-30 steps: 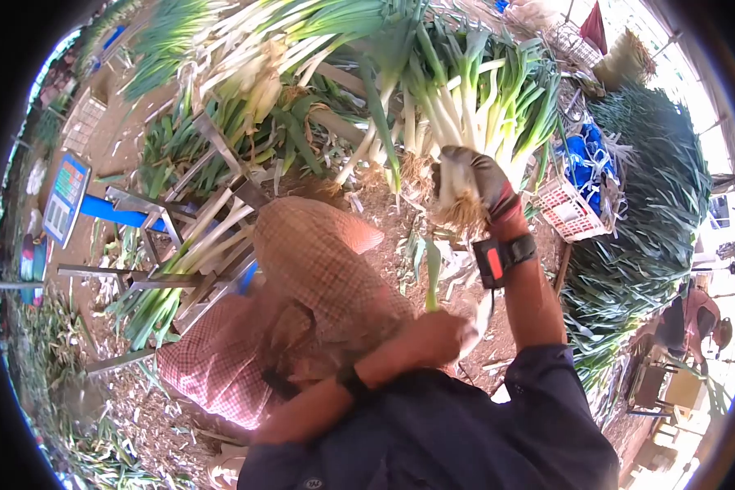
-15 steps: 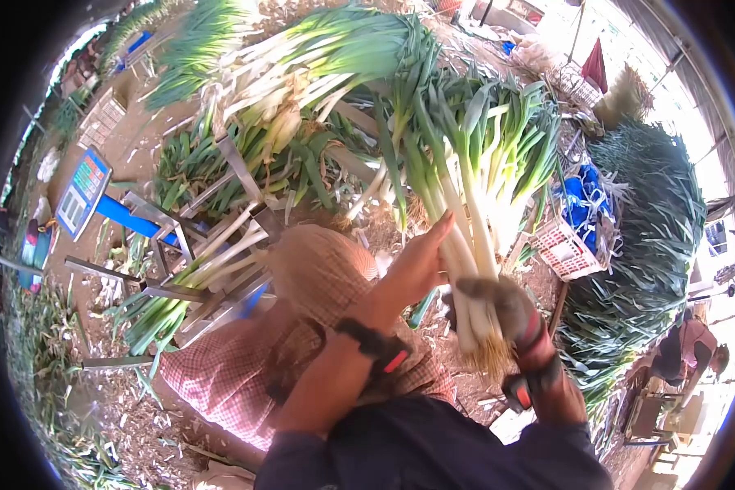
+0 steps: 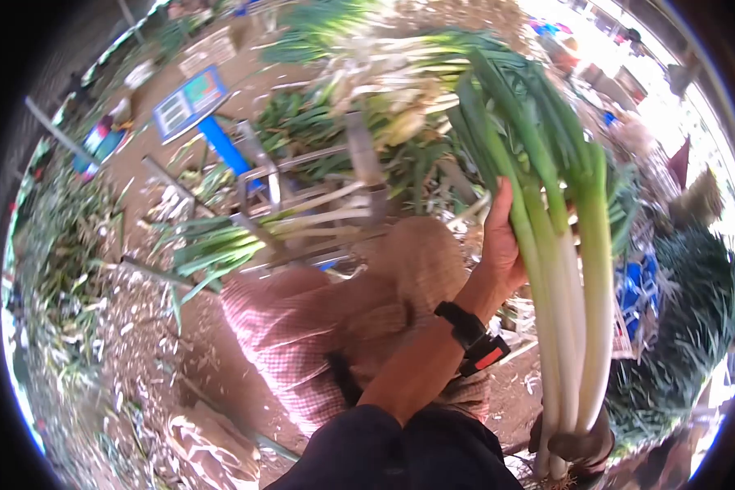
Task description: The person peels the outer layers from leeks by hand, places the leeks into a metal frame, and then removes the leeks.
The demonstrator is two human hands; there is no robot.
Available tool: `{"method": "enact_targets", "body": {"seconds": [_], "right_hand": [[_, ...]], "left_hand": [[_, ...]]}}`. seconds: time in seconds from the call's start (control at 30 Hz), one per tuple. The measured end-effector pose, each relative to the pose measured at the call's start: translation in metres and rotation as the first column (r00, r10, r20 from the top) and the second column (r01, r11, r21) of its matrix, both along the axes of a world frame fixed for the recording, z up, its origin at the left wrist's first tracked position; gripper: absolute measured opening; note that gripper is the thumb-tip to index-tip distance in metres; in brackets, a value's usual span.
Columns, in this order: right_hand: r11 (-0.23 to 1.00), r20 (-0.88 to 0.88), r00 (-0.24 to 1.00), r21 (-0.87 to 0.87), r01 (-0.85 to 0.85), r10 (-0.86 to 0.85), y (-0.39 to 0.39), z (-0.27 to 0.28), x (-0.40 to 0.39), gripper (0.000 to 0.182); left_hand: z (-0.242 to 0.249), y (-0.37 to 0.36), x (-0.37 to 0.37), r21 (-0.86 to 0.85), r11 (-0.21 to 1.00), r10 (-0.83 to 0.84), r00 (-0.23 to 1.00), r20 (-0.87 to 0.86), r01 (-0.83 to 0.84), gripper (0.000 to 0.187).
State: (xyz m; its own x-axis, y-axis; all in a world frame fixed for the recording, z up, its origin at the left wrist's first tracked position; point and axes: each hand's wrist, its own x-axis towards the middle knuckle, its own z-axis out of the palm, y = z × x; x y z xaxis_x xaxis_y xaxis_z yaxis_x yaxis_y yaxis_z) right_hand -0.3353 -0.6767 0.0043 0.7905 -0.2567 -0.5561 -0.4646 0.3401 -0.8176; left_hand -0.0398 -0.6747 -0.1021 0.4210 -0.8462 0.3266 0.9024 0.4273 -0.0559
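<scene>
Several thick leeks stand upright in front of me, green leaves at the top, white stalks and roots at the bottom. My left hand is bare and wraps the bundle from behind at its upper stalks, thumb on the near side. Low at the right, my right hand, in a dark glove, grips the white stalk ends just above the roots. More leeks lie across a metal frame to the left.
A blue scale with a display stands at the upper left. Checked cloth covers my legs. Leek piles lie at the top and right. Blue material sits in a crate behind the bundle. Scraps cover the ground.
The leek bundle has come closer and moved right, its roots now lower. Both hands have moved right with it, farther apart along the stalks. The view has turned, shifting the scale and frame rightward.
</scene>
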Motion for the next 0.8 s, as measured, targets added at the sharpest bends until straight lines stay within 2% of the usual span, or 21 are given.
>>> {"method": "enact_targets", "body": {"seconds": [0.03, 0.07, 0.1, 0.13, 0.17, 0.2, 0.23, 0.27, 0.33, 0.37, 0.4, 0.43, 0.47, 0.5, 0.53, 0.57, 0.67, 0.7, 0.73, 0.77, 0.8], "right_hand": [[0.996, -0.048, 0.998, -0.079, -0.047, 0.043, 0.001, 0.007, 0.008, 0.053], [0.963, -0.086, 0.984, -0.207, -0.172, 0.157, -0.006, 0.006, 0.015, 0.047], [0.855, -0.171, 0.950, -0.415, -0.310, 0.262, -0.007, 0.007, 0.031, 0.041], [0.683, -0.270, 0.901, -0.588, -0.433, 0.339, -0.007, 0.013, 0.055, 0.035], [0.572, -0.284, 0.888, -0.685, -0.451, 0.361, -0.002, 0.022, 0.083, 0.034], [0.447, -0.303, 0.877, -0.770, -0.456, 0.372, 0.004, 0.032, 0.111, 0.033], [0.436, -0.228, 0.904, -0.816, -0.381, 0.363, 0.011, 0.044, 0.143, 0.037], [0.069, -0.086, 0.755, -0.983, -0.171, 0.650, -0.001, 0.033, 0.177, 0.050], [-0.092, -0.058, 0.675, -0.996, 0.015, 0.735, -0.001, 0.028, 0.256, 0.063], [-0.026, -0.061, 0.708, -0.998, -0.060, 0.703, 0.006, 0.026, 0.298, 0.062], [-0.174, -0.079, 0.642, -0.981, 0.086, 0.763, 0.014, 0.021, 0.344, 0.058], [-0.152, -0.069, 0.611, -0.985, 0.084, 0.789, 0.023, 0.014, 0.388, 0.054], [-0.206, -0.086, 0.586, -0.968, 0.142, 0.806, 0.029, -0.005, 0.432, 0.054], [-0.253, -0.089, 0.549, -0.940, 0.230, 0.831, 0.043, -0.019, 0.470, 0.051], [-0.242, -0.050, 0.478, -0.905, 0.350, 0.877, 0.054, -0.041, 0.501, 0.042], [-0.289, -0.040, 0.469, -0.832, 0.473, 0.882, 0.066, -0.066, 0.527, 0.033], [-0.385, -0.166, 0.446, -0.798, 0.463, 0.879, 0.093, -0.136, 0.588, 0.024], [-0.373, -0.178, 0.430, -0.824, 0.427, 0.885, 0.094, -0.159, 0.601, 0.023], [-0.360, -0.189, 0.414, -0.849, 0.387, 0.890, 0.094, -0.182, 0.611, 0.022], [-0.345, -0.198, 0.394, -0.871, 0.349, 0.898, 0.094, -0.204, 0.619, 0.022], [-0.399, -0.280, 0.428, -0.890, 0.219, 0.860, 0.090, -0.229, 0.623, 0.023]], "left_hand": [[0.017, 0.016, 0.010, -0.029, 0.998, 0.060, 0.998, 0.035, -0.059, 0.074], [0.035, 0.031, 0.021, -0.059, 0.991, 0.122, 0.990, 0.065, -0.118, 0.074], [0.046, 0.050, 0.041, -0.134, 0.973, 0.208, 0.968, 0.138, -0.190, 0.074], [0.057, 0.071, 0.062, -0.211, 0.944, 0.296, 0.933, 0.204, -0.253, 0.074], [0.069, 0.096, 0.084, -0.301, 0.912, 0.352, 0.909, 0.224, -0.279, 0.077], [0.081, 0.127, 0.106, -0.247, 0.874, 0.477, 0.837, 0.268, -0.419, 0.079], [0.093, 0.159, 0.128, -0.185, 0.814, 0.580, 0.749, 0.320, -0.550, 0.082], [0.107, 0.195, 0.147, 0.002, 0.647, 0.687, 0.584, 0.433, -0.763, 0.084], [0.133, 0.270, 0.179, 0.219, 0.429, 0.658, 0.469, 0.589, -0.876, 0.081], [0.123, 0.312, 0.205, 0.187, 0.504, 0.659, 0.515, 0.549, -0.844, 0.075], [0.107, 0.354, 0.228, 0.151, 0.573, 0.655, 0.561, 0.507, -0.806, 0.070], [0.098, 0.388, 0.237, 0.189, 0.506, 0.695, 0.527, 0.489, -0.842, 0.066], [0.087, 0.419, 0.249, 0.231, 0.438, 0.731, 0.493, 0.472, -0.869, 0.062], [0.067, 0.458, 0.269, 0.221, 0.479, 0.716, 0.524, 0.462, -0.849, 0.063], [0.037, 0.482, 0.285, 0.245, 0.453, 0.718, 0.514, 0.470, -0.857, 0.063], [0.006, 0.506, 0.302, 0.268, 0.427, 0.719, 0.504, 0.479, -0.863, 0.064], [-0.109, 0.537, 0.324, 0.569, 0.244, 0.745, 0.528, 0.409, -0.785, 0.053], [-0.150, 0.544, 0.320, 0.453, -0.112, 0.432, 0.368, 0.824, -0.884, 0.047], [-0.205, 0.569, 0.319, 0.359, -0.268, -0.002, 0.373, 0.928, -0.894, 0.046], [-0.259, 0.593, 0.317, 0.176, -0.348, -0.440, 0.326, 0.837, -0.921, 0.045], [-0.246, 0.584, 0.307, 0.433, -0.366, -0.342, 0.552, 0.761, -0.823, 0.040]]}}
